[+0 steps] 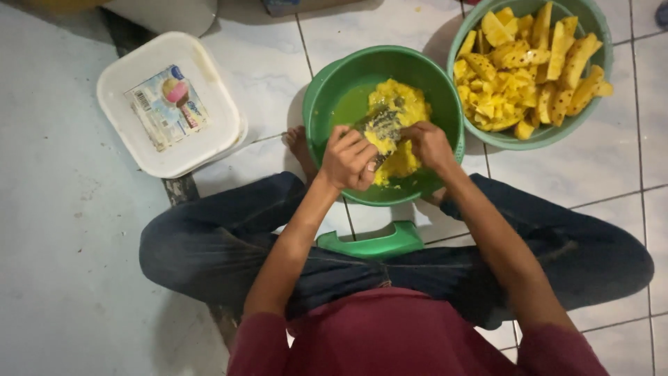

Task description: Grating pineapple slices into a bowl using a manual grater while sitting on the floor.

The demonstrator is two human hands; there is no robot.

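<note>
My left hand (349,159) gripped the small metal grater (381,127) caked with yellow pulp, fingers curled shut around it. My right hand (430,145) pinched its right edge. Both were over the round green plastic bowl (327,104) of grated yellow pineapple (402,104), floor, centre. Far right: green basin (598,28) of pineapple chunks (529,63).

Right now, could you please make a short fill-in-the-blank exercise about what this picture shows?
1. Both hands work over a bowl whose colour is ____.
2. The grated pulp inside it is ____ in colour.
3. The pineapple pieces lie in a second ____.
4. The white tub lies on the person's ____ side.

Missing words: green; yellow; bowl; left
</note>
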